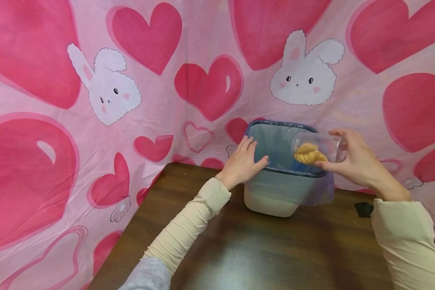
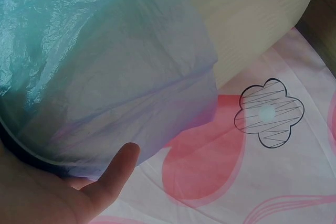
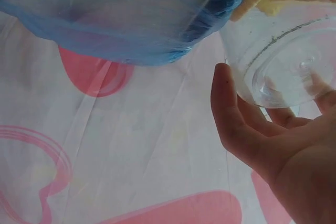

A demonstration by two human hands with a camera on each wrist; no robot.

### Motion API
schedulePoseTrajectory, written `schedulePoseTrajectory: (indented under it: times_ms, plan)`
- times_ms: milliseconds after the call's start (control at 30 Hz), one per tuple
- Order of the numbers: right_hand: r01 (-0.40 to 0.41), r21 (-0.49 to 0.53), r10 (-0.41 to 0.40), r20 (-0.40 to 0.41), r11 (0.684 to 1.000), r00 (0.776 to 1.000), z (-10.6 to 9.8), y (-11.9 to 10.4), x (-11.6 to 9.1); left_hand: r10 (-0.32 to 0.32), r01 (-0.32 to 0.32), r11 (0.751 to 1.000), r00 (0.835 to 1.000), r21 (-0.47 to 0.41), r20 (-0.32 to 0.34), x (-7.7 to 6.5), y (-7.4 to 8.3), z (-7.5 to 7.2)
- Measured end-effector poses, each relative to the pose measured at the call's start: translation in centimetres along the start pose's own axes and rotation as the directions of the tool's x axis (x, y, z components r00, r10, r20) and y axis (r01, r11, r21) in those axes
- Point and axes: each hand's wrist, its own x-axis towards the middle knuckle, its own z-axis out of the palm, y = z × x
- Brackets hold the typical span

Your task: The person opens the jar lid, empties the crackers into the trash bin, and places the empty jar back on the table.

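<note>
Cup [image 1: 326, 141] is above the right side of the lined bin [image 1: 266, 204], clear plastic, tipped on its side, mouth facing left, base toward your palm. Your right hand [image 1: 360, 165] grips it near the base, thumb on the near side. Yellow chips [image 1: 309, 154] are inside, nested in a stack along the cup's lower wall, toward the mouth.

Your left hand [image 1: 241, 163] is at the bin's left rim, fingers extended, thumb spread away from them. Can't tell how firmly it bears on the rim.

Bin stands upright near the table's far edge, cream wall visible low down. Liner [image 1: 313, 189] is translucent blue-purple, folded over the rim and hanging outside, lowest on the right.

Table [image 1: 217, 245] is brown wood grain. Pink cloth [image 1: 210, 36] behind it has hearts and white rabbit heads. Small dark object [image 1: 363, 209] sits beside your right sleeve [image 1: 406, 237]; can't identify it.
</note>
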Motion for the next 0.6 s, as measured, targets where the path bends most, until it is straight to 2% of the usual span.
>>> schedulePoseTrajectory:
  times_ms: [600]
  plan:
    - [-0.084, 0.026, 0.084, 0.007, 0.996, 0.996, -0.02, 0.10, -0.12, -0.008, 0.008, 1.000, 1.000, 0.000, 0.011, 0.04, -0.14, 0.05]
